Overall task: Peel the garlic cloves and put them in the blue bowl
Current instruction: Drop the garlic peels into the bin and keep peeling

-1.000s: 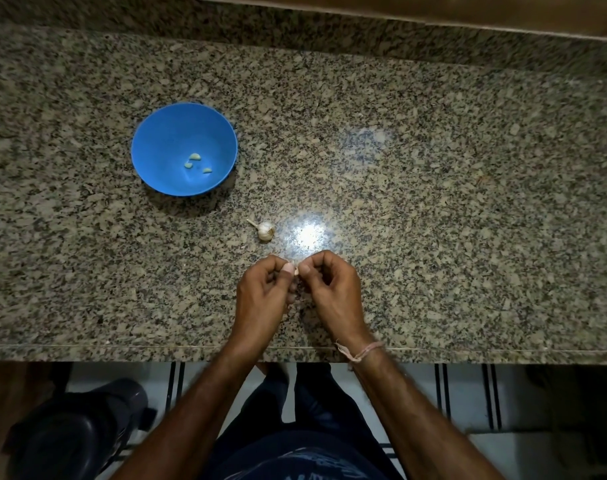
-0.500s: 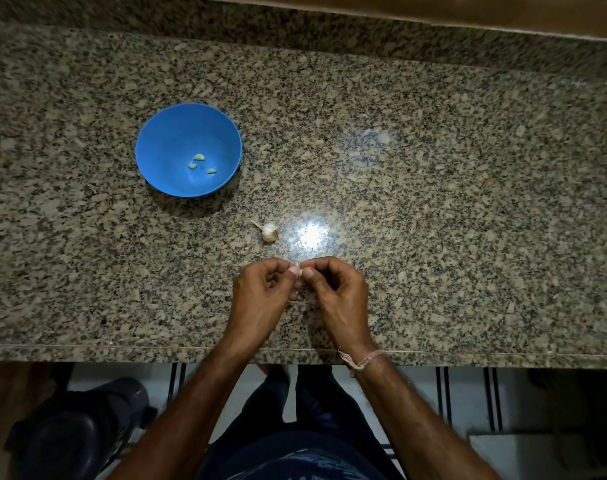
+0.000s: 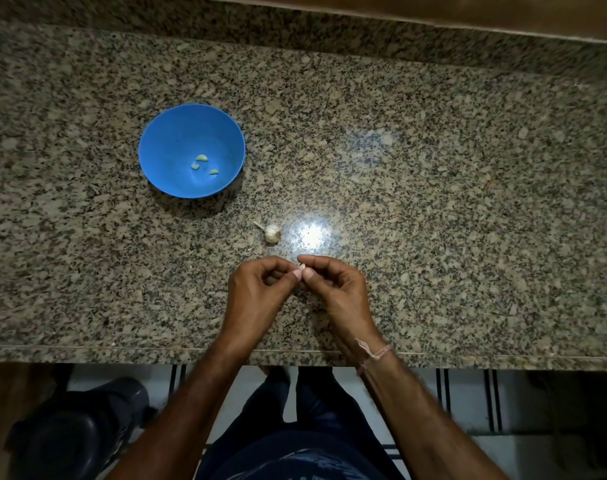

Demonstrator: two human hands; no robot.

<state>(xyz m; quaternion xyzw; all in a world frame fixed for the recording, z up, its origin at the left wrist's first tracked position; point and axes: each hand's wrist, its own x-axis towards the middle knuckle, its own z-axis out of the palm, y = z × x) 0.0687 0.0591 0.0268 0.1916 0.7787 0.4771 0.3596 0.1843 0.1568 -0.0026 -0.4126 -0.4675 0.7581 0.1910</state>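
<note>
a: both the left hand and the right hand pinch one small garlic clove just above the granite counter.

b: it could slip out, since it is smooth and tiny, and roll off the polished edge (the speckled stone would hide it).

a: the glossy blue bowl holds three pale peeled cloves; a papery garlic bulb lies between bowl and hands.

Counter: speckled granite, polished, glossy, bright lamp glare near bulb. Bowl: blue plastic, smooth, slight sheen. Bulb: papery white skin, matt. Peeled cloves in bowl: smooth, pale. Wrist thread, right: thin cloth cord, frayed.
</note>
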